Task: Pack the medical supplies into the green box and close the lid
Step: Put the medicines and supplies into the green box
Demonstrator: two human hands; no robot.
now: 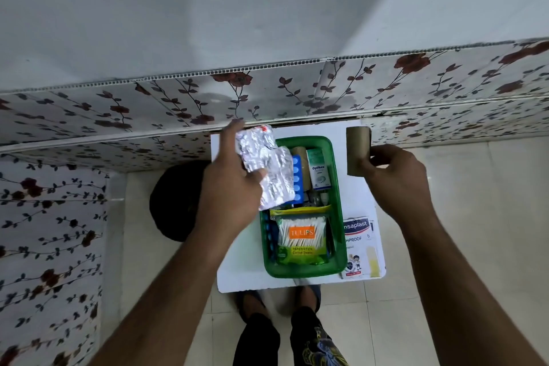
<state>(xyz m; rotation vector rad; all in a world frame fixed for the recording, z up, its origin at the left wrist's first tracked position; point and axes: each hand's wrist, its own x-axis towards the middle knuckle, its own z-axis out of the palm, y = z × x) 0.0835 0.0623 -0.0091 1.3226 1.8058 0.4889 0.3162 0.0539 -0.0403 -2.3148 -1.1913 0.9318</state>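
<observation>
The green box (337,187) stands open on a white board (237,273), with no lid visible. Inside lie a cotton swab pack (301,239), a small Optibex carton (319,171), a blue blister strip (297,181) and a brown roll (300,154). My left hand (231,187) holds silver foil tablet strips (264,163) above the box's left far corner. My right hand (395,178) grips a brown bandage roll (358,150) to the right of the box, above the board. A Hansaplast plaster packet (361,244) lies on the board beside the box's right wall.
A floral-patterned ledge (267,92) runs just behind the board. A dark round object (172,202) sits on the tiled floor to the left. My feet (279,303) stand at the board's near edge.
</observation>
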